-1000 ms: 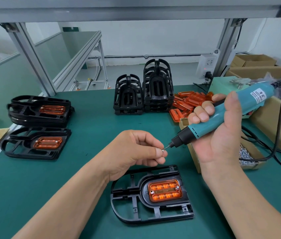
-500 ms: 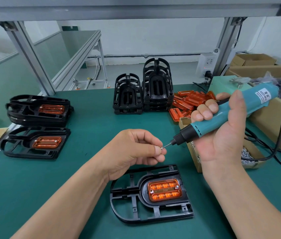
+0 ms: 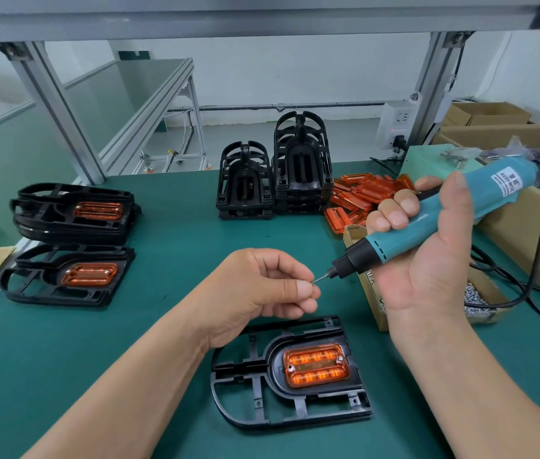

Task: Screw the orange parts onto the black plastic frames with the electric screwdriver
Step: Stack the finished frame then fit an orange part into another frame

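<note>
Little has changed over the last second. The left hand (image 3: 262,289) still pinches a small screw (image 3: 313,283) between thumb and forefinger, and the bit of the electric screwdriver (image 3: 404,243) stays touching it. The tool has only edged slightly, its nose still tilted down and to the left. The right hand (image 3: 427,260) keeps its fist-like grip round the teal barrel.

The black plastic frame (image 3: 295,422) lies flat on the green bench (image 3: 162,260) below both hands, untouched, with its orange part (image 3: 316,366) seated in the recess. A bright screw head shows at the part's right hole; the left hole is too small to read.

So the screw is probably still being set on the bit, and driving has not begun.
</note>
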The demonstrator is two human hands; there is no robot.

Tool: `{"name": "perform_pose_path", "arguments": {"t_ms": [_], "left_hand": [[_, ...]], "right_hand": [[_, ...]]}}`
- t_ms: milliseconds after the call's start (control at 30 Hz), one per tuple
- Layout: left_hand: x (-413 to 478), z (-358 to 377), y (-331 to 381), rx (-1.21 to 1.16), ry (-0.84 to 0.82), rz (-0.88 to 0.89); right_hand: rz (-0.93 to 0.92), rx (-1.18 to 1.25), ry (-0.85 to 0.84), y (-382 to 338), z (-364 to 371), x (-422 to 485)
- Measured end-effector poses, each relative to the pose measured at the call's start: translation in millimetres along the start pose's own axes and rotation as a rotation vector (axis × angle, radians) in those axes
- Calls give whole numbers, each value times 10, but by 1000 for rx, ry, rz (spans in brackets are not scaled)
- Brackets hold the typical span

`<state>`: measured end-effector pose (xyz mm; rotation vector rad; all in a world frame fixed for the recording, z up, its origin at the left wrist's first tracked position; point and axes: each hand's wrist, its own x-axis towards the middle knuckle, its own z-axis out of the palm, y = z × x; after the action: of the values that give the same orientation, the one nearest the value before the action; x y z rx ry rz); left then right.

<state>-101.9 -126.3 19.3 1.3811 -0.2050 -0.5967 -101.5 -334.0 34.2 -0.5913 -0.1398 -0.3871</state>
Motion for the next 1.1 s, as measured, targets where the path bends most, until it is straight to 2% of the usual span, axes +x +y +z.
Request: {"name": "perform_pose_path", "arguments": {"t_ms": [533, 767, 1100], "left_hand": [[9, -26, -55, 235, -15, 53], [17, -52, -68, 439, -30, 91], [28, -65, -76, 421, -56, 87]], "right_hand": [[15, -31, -20, 6, -5, -2], [6, -84, -101, 6, 24, -6], [5, -87, -85, -7, 39, -4]]}}
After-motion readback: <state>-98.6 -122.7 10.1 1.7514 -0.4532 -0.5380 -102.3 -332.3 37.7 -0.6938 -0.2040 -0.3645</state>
